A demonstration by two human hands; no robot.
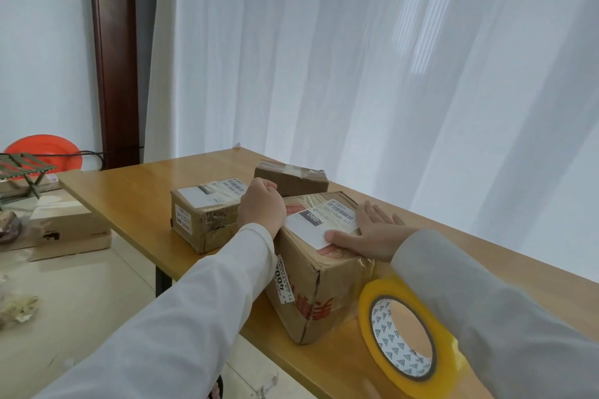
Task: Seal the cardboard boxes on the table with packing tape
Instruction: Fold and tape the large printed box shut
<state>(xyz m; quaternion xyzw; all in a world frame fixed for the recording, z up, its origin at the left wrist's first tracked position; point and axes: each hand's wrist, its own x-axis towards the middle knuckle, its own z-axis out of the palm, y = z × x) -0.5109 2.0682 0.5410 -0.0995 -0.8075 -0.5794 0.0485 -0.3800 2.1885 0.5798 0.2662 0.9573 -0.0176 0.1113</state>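
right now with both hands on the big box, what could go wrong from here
1. The tape roll stands on edge near the table front; it might roll off.
2. The big box sits at the near edge; a push from the flat right hand or fisted left hand may tip it.
3. It could nudge the smaller box beside it.

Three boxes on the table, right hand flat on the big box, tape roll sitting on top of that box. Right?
Not quite. The head view shows the tape roll on the table beside the big box, not on top. Three boxes and the right hand flat on it are correct.
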